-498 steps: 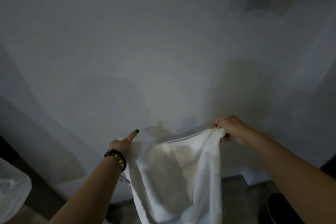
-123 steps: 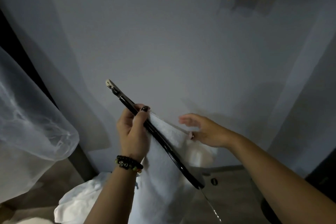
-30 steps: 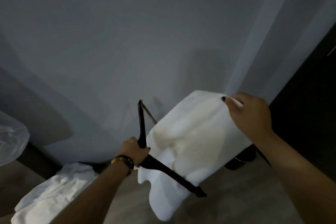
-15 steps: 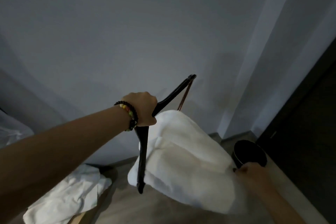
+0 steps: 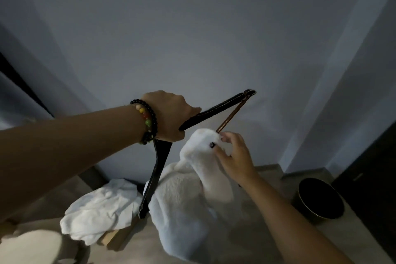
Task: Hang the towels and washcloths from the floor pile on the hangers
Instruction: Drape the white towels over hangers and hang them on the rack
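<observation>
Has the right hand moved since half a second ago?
Yes. The right hand has come up from low beside the black bin to the top of the towel, near the hanger bar.

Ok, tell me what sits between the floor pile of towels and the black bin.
In the head view, the white towel draped on the black hanger hangs between the floor pile and the black bin.

hands [image 5: 171, 115]: 2 | hanger [image 5: 158, 169]: 1 | white towels [image 5: 188, 206]: 2 | bracelet [image 5: 147, 122]: 1 | black bin [image 5: 319, 199]: 1
</observation>
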